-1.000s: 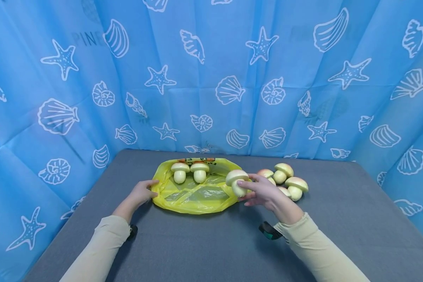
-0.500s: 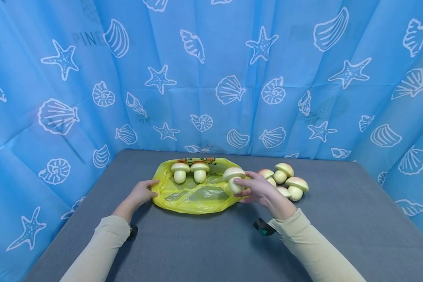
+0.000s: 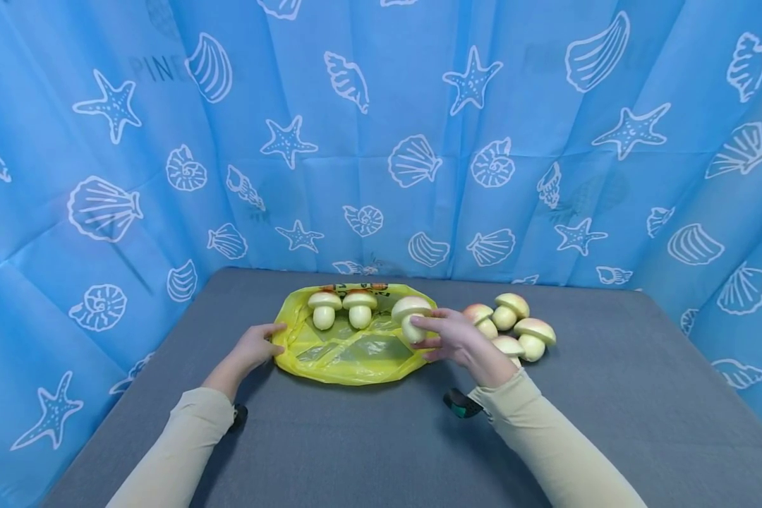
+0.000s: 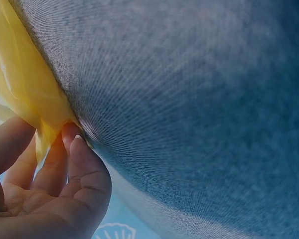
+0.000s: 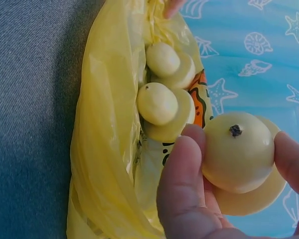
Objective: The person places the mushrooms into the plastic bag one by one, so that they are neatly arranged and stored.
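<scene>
A yellow plastic bag (image 3: 355, 370) lies spread on the table with its mouth wide. Two pale mushrooms (image 3: 323, 316) stand side by side inside it toward the back. My left hand (image 3: 254, 348) pinches the bag's left edge, and the left wrist view shows the thumb and fingers (image 4: 84, 164) on the thin plastic. My right hand (image 3: 457, 339) holds another mushroom (image 3: 411, 316) by its stem over the bag's right side. In the right wrist view this mushroom (image 5: 239, 154) sits between thumb and fingers, its dark-dotted stem end facing the camera.
Several more mushrooms (image 3: 511, 310) with pinkish caps are grouped on the grey tabletop (image 3: 355, 451) to the right of the bag. A blue curtain (image 3: 381, 141) with white shell and starfish prints hangs behind the table.
My right hand has carried the mushroom leftward, from the bag's right edge to over its inside. My left hand has stayed at the left edge.
</scene>
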Available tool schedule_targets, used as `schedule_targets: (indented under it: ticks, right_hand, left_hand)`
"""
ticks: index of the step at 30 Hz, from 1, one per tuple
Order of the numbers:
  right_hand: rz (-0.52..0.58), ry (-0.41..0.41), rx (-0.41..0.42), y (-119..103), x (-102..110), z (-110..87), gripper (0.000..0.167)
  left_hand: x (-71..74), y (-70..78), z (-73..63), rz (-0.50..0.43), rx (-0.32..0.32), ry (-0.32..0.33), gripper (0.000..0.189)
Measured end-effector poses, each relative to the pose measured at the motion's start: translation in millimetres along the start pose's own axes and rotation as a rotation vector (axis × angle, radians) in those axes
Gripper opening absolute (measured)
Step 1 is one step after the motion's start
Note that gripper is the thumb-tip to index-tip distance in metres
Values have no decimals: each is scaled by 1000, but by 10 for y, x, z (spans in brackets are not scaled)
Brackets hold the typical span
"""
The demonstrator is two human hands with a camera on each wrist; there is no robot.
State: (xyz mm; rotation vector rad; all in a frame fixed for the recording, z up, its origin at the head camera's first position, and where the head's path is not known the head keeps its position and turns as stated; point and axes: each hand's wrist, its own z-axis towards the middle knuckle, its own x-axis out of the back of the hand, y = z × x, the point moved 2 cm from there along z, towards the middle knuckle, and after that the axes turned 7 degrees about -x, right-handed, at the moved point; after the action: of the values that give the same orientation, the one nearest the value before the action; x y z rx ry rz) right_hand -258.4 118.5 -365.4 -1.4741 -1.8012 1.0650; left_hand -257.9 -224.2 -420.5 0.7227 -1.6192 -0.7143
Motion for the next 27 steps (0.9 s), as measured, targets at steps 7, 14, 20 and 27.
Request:
schedule_targets:
  ticks: [7,14,20,27]
  right_hand:
    - [65,3,-28,-7,-68,103,61]
    - [109,27,-53,7,-126,241,69]
    - [110,60,-75,25,-151,346,67]
    - [63,101,-82,45,-164,428,58]
  left_hand:
    - [7,-2,4,-16,8,1,53]
    - [7,-7,6,-18,13,7,52]
    - [1,-15,9,-15,10,8,52]
    - [1,8,-4,-16,-2,10,52]
